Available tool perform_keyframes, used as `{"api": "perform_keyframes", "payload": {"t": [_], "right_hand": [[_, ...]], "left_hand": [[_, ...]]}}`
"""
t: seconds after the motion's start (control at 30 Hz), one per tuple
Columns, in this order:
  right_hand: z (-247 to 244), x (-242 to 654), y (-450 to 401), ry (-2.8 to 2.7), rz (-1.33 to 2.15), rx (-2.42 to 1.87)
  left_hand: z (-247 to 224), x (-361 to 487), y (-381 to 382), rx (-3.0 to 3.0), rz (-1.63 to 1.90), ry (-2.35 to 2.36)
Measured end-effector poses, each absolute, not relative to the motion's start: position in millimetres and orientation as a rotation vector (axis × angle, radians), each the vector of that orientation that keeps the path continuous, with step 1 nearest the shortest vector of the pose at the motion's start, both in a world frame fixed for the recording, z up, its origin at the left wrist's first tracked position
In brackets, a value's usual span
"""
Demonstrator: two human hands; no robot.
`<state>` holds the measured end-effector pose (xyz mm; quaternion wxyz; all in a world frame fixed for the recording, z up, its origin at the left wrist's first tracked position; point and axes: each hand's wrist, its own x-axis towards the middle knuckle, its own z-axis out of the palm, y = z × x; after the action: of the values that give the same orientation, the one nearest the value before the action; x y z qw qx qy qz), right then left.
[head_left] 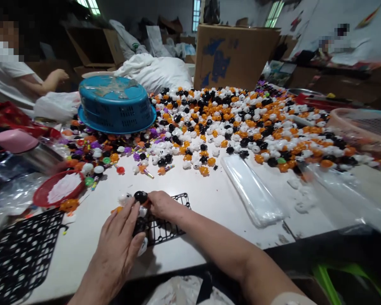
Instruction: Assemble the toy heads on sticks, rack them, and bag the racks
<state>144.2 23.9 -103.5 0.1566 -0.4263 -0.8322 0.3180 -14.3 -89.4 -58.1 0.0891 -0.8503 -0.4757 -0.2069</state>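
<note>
My left hand (119,241) reaches in with fingers stretched out, resting against a small cluster of toy heads near the table's front. At its fingertips is a shiny black toy head (141,196), with white and orange ones partly covered around it. My right hand (162,206) sits just right of the black head, its fingers curled. A bit of orange shows beside those fingers, but what they hold is hidden. Beneath both hands lies a black plastic grid (169,228), its left part covered by the toy heads.
A large heap of orange, white and black toy heads (209,114) spreads across the table's back. An upturned blue basket (117,103) stands left. Clear plastic bags (252,190) lie right. A red basket (41,195) and black mat (25,250) are left. Another person (15,80) sits far left.
</note>
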Motion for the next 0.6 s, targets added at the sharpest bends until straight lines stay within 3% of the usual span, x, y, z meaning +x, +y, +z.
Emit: {"api": "perform_keyframes", "payload": {"t": [0.23,0.4,0.6], "right_hand": [[-110,138,27,-2.495,0.747,-1.128],[-113,144,22,-2.495,0.718,-1.108],[-115,217,36,-2.066,0.489,-1.270]], "left_hand": [[-71,-16,-80,-2.438,-0.641,-1.365],[-40,-5,-97,-2.427,-0.728,-1.312],[-38,32,-135,-2.935,-0.629,-1.103]]}}
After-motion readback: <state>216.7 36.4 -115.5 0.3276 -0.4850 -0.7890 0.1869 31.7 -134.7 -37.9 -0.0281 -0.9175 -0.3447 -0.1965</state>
